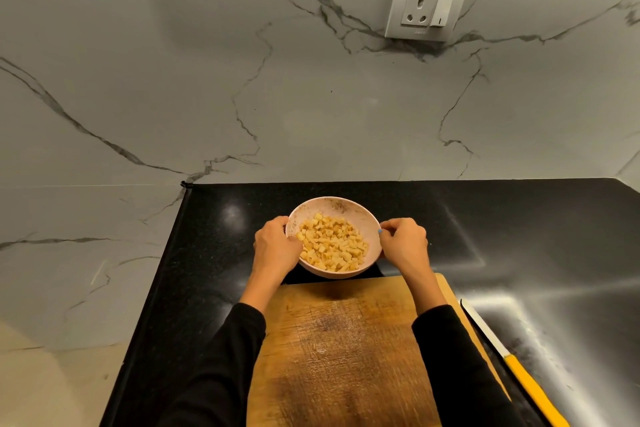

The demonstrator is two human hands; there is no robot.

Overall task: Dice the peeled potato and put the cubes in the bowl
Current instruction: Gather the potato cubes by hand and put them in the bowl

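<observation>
A pale pink bowl (341,206) stands on the black counter just beyond the far edge of the wooden cutting board (343,350). It holds a heap of small yellow potato cubes (332,246). My left hand (277,246) grips the bowl's left rim, thumb inside by the cubes. On the opposite side my right hand (403,241) holds the right rim with curled fingers. The bowl looks tilted a little toward me. The board carries no potato, only scratches and a damp patch.
A knife (512,360) with a white blade and yellow handle lies on the counter along the board's right edge. The black counter (519,236) ends at a marble wall with a socket plate (427,5); its left edge drops off near the board.
</observation>
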